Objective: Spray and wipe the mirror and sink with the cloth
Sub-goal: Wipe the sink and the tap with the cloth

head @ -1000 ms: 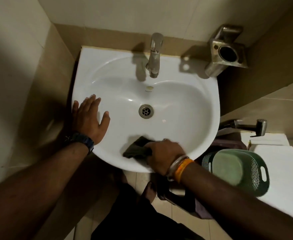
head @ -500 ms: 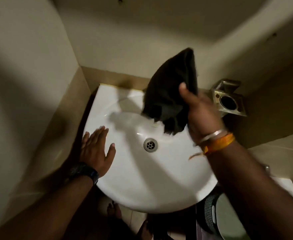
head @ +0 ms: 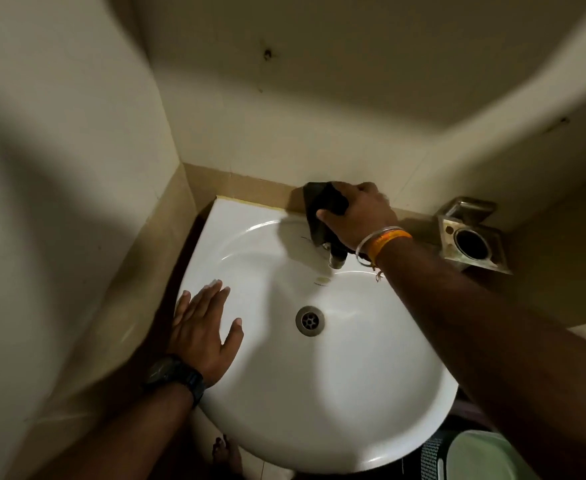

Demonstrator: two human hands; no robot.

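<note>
A white oval sink (head: 336,393) fills the middle of the view, with a metal drain (head: 310,321) in its bowl. My right hand (head: 361,214) grips a dark cloth (head: 321,209) wrapped over the tap at the sink's back edge. Only the tap's spout tip (head: 336,260) shows below the cloth. My left hand (head: 203,327) lies flat with straight fingers on the sink's left rim. No mirror and no spray bottle are in view.
A steel wall holder (head: 471,237) with a round opening hangs right of the tap. A green basket (head: 471,457) sits at the bottom right under the sink's edge. Tiled walls close in on the left and behind.
My right hand lifted the cloth from the sink's front rim, raised it in the air, and now has it down over the tap. My left hand stayed on the left rim.
</note>
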